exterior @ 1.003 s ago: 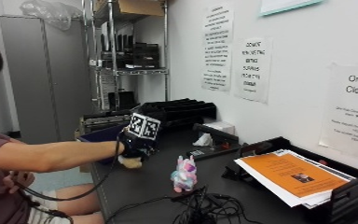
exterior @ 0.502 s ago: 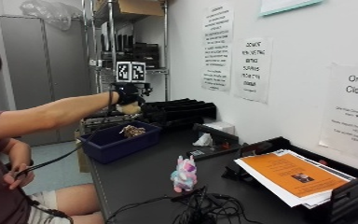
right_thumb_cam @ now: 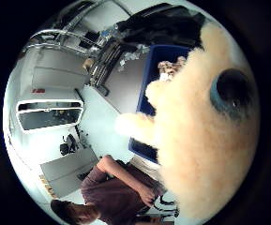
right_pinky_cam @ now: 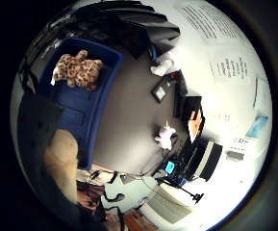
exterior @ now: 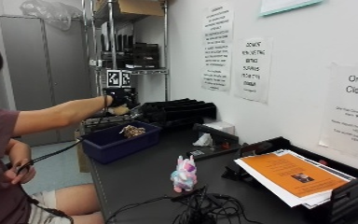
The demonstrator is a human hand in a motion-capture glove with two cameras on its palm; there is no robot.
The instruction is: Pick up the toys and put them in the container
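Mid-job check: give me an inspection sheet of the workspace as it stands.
Surface: dark table.
Job's things: blue bin holds a spotted plush; pastel unicorn toy stands on the table; tan plush in the hand.
Clutter: paper tray with orange sheet, black trays, crumpled tissue.
Grippers: right hand holds the tan plush above the bin.
Cables: tangle at the table's front edge.
Surroundings: wall notices, metal shelf, grey cabinet.

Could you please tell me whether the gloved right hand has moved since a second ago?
Yes. The right hand was low over the table near the unicorn toy; now it is raised above the blue bin, holding a tan plush toy.
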